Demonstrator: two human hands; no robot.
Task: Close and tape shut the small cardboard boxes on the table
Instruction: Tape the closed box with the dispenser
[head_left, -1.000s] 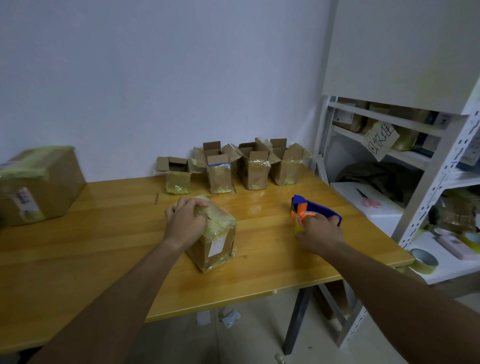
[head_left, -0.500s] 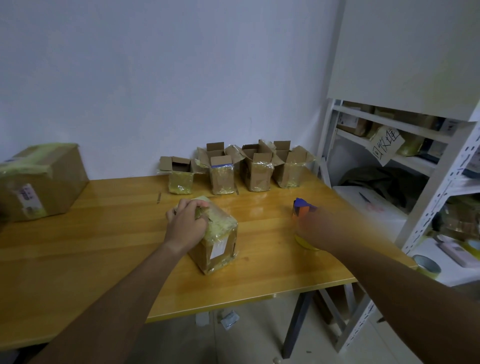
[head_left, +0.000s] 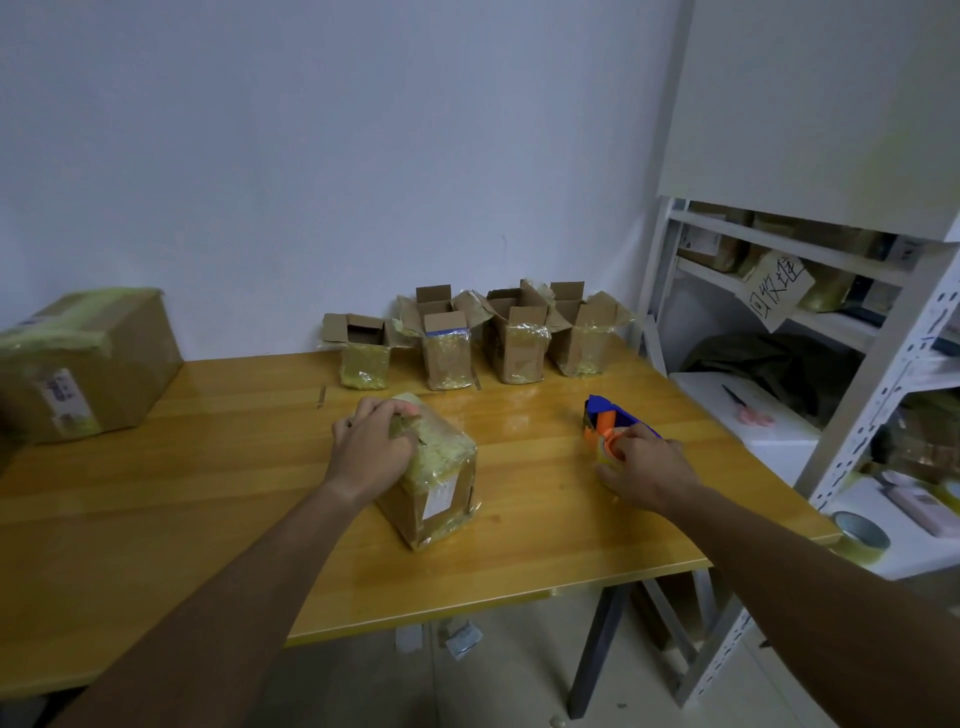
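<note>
A single head-worn, wide-angle view looks forward and down from above the near edge of a wooden table (head_left: 156, 519), facing a white wall (head_left: 311, 156) at twelve o'clock. Both forearms reach in from six o'clock. A metal shelf (head_left: 857, 415) stands at three o'clock, bent by the lens.

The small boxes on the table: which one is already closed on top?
The box under the left hand, nearest the person. Its top is taped over; the four by the wall have flaps standing open.
</note>
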